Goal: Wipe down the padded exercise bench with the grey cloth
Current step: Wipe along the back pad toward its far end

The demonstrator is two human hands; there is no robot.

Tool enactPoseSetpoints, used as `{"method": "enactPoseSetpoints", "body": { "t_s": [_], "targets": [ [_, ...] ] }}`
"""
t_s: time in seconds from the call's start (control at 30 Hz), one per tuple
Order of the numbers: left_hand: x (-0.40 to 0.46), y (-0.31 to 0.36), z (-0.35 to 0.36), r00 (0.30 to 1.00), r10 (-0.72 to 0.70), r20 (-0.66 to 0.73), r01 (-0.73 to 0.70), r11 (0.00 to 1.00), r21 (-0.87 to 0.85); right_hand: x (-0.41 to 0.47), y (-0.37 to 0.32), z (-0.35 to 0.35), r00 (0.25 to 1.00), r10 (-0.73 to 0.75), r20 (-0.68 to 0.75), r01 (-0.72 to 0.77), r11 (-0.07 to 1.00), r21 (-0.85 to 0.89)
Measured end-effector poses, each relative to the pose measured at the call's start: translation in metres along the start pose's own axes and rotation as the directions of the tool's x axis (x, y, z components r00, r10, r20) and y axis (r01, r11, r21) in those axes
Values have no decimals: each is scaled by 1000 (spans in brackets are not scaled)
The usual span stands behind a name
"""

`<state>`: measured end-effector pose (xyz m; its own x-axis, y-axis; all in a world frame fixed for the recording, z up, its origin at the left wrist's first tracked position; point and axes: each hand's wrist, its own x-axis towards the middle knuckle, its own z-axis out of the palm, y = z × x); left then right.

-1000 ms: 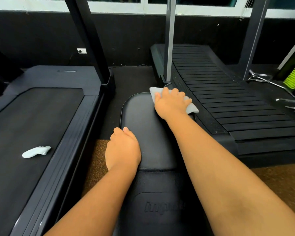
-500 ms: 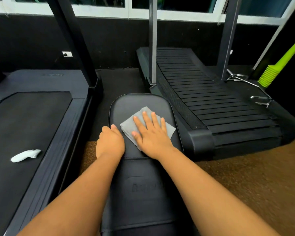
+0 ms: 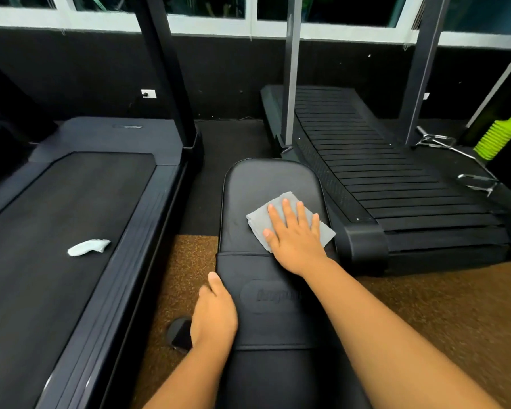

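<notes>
The black padded exercise bench [image 3: 266, 181] runs away from me down the middle of the view. A grey cloth [image 3: 261, 218] lies flat on its far pad, toward the right edge. My right hand [image 3: 295, 237] presses on the cloth with the fingers spread, palm down. My left hand [image 3: 214, 314] curls over the bench's left edge, nearer to me, beside the embossed logo panel.
A flat treadmill [image 3: 71, 202] lies close on the left with a white handheld object [image 3: 87, 247] on its belt. A curved slatted treadmill [image 3: 381, 178] stands close on the right. Metal handles [image 3: 475, 181] and a green ribbed item [image 3: 497, 137] lie far right. A black bench foot [image 3: 179, 332] rests on brown flooring.
My right hand has dragged the cloth from the far right end of the pad back toward me. My left hand has slid along the left edge nearer to me.
</notes>
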<state>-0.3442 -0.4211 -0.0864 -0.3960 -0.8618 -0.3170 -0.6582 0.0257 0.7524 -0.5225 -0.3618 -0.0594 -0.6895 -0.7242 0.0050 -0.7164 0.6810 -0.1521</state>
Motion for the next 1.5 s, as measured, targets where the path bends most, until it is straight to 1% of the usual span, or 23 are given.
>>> {"method": "enactPoseSetpoints", "body": {
  "t_s": [0.2, 0.37, 0.43, 0.57, 0.67, 0.73, 0.93, 1.03, 1.13, 1.27, 1.37, 1.43, 1.5],
  "targets": [
    [1, 6, 3, 990, 38, -134, -19, 990, 142, -5, -2, 2, 984, -172, 37, 174, 983, -61],
    [6, 2, 7, 985, 53, -162, -29, 989, 147, 19, -12, -1, 960, -277, 52, 280, 957, -74],
    [5, 2, 8, 984, 56, -167, -31, 988, 148, 42, -20, -4, 960, -274, 48, 277, 958, -70],
    [4, 2, 8, 985, 51, -167, -26, 988, 149, 86, -40, -9, 977, -208, 46, 210, 976, -55],
    [5, 3, 8, 987, 34, -159, -10, 989, 149, 98, -49, -10, 982, -181, 49, 184, 980, -72],
    [4, 3, 7, 988, 30, -151, -7, 989, 149, 91, -51, -9, 977, -208, 52, 212, 974, -80],
    [3, 4, 7, 991, 22, -130, -5, 991, 136, 33, -47, 2, 913, -400, 84, 404, 914, -38],
    [4, 3, 8, 992, 18, -128, -2, 992, 125, 28, -39, 2, 889, -447, 96, 452, 892, -33],
    [5, 1, 8, 991, 24, -134, -9, 993, 117, 46, -37, -3, 901, -421, 106, 426, 904, -28],
    [6, -2, 10, 988, 36, -151, -18, 993, 118, 77, -47, -8, 958, -275, 81, 278, 960, -34],
    [7, -3, 11, 989, 33, -144, -16, 993, 114, 79, -63, -6, 973, -217, 81, 222, 973, -61],
    [7, -2, 11, 990, 33, -135, -18, 994, 108, 67, -71, -3, 964, -250, 85, 257, 963, -76],
    [7, -1, 10, 991, 31, -131, -18, 995, 99, 49, -74, 2, 939, -331, 89, 337, 939, -71]
  ]
}}
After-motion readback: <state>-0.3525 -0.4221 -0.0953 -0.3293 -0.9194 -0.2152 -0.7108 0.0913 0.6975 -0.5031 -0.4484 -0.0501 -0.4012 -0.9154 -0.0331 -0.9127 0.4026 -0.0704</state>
